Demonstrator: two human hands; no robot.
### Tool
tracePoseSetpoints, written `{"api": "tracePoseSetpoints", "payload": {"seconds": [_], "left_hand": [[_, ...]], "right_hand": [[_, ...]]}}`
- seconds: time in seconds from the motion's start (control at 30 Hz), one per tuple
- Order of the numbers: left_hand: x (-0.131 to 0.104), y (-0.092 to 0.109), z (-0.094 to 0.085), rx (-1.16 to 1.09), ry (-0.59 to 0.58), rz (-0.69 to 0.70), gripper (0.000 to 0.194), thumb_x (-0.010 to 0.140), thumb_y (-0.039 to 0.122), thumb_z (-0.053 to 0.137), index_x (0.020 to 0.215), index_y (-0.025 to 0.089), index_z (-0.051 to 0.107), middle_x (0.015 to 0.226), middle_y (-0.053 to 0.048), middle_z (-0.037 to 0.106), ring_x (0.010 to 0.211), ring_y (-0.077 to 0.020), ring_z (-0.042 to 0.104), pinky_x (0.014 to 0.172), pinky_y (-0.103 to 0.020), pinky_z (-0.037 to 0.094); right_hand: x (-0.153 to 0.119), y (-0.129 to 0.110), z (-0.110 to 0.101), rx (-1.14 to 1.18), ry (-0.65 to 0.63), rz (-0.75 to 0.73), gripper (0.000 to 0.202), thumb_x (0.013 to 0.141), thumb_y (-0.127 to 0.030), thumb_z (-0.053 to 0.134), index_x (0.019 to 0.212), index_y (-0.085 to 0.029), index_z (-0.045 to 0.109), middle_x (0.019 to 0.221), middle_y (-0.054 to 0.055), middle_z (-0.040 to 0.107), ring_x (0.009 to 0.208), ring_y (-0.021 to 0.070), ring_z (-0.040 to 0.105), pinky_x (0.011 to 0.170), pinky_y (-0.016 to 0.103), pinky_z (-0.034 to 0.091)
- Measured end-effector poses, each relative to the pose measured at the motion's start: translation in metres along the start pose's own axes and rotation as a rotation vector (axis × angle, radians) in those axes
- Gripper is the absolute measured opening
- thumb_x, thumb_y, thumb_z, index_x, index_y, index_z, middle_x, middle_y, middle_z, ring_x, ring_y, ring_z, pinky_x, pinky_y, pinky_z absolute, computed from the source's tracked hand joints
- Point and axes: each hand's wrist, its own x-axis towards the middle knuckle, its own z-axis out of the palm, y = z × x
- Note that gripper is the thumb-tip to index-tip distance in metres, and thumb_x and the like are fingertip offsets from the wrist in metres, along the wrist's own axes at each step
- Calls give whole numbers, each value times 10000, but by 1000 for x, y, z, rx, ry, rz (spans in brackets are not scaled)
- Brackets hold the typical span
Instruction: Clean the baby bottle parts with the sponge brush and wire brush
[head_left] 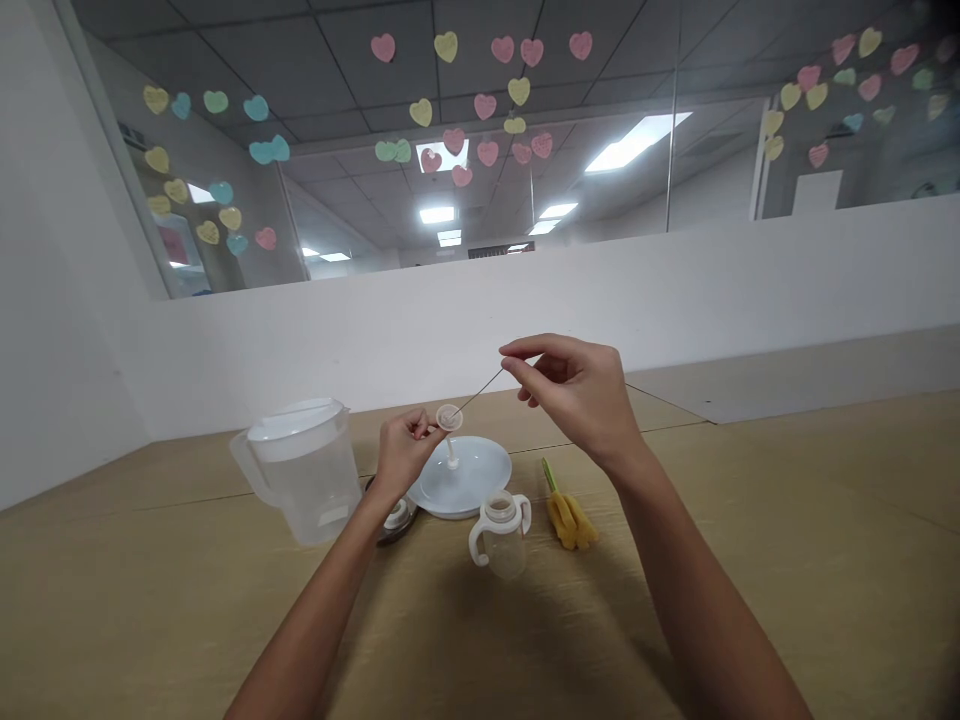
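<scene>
My left hand [405,448] pinches a small round translucent bottle nipple [449,418] by its rim, above a pale bowl. What looks like a short white straw with a weighted end [451,455] hangs beneath it. Between the thumb and index finger of my right hand [574,385] is the upper end of a thin wire brush [481,389]. The wire slants down to the left, its lower end inside the nipple; its bristles are too small to make out. Below stands a clear baby bottle [504,548] with two white handles, upright and uncapped.
A lidded translucent pitcher [311,490] stands at left. Beside it, a dark dish [401,528] holds a white ring-shaped part, partly behind my left wrist. The pale bowl [487,478] sits behind the bottle. To the right lies a yellow sponge brush [571,520] with a green handle.
</scene>
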Motion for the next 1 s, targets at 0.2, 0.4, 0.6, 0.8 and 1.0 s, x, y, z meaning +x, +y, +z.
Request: {"api": "tracePoseSetpoints", "payload": {"seconds": [0.2, 0.4, 0.6, 0.8, 1.0], "left_hand": [[-2, 5, -1, -2, 19, 39, 442, 656, 289, 614, 514, 182, 209, 492, 63, 325, 526, -80, 454, 497, -167, 305], [-3, 11, 0, -23, 15, 27, 442, 655, 297, 616, 514, 184, 213, 482, 62, 346, 520, -85, 471, 493, -168, 318], [-4, 12, 1, -12, 20, 21, 430, 645, 288, 618, 509, 181, 225, 484, 56, 397, 526, -82, 465, 500, -168, 338], [-4, 18, 2, -40, 8, -1, 439, 638, 293, 630, 508, 182, 226, 488, 56, 398, 518, -79, 464, 495, -169, 343], [-6, 26, 2, -92, 4, -40, 466, 622, 319, 656, 502, 182, 227, 482, 57, 394, 514, -86, 480, 498, -178, 355]], "right_hand": [[-1, -5, 2, 14, 8, -15, 112, 765, -216, 588, 819, -170, 675, 743, 12, 654, 448, 73, 531, 461, 222, 469], [-1, -3, 4, 38, 12, -20, 109, 772, -216, 580, 831, -175, 662, 747, -1, 638, 432, 57, 509, 448, 214, 444], [-2, 3, 11, 75, 8, -10, 127, 771, -203, 571, 870, -189, 650, 754, -14, 616, 411, 47, 476, 436, 216, 425], [-2, 4, 13, 63, 5, 32, 144, 782, -219, 551, 886, -194, 647, 782, -1, 615, 417, 54, 455, 440, 228, 424], [-1, 11, 16, 58, 73, 21, 147, 779, -232, 553, 890, -205, 645, 775, -7, 602, 401, 47, 429, 416, 226, 393]]}}
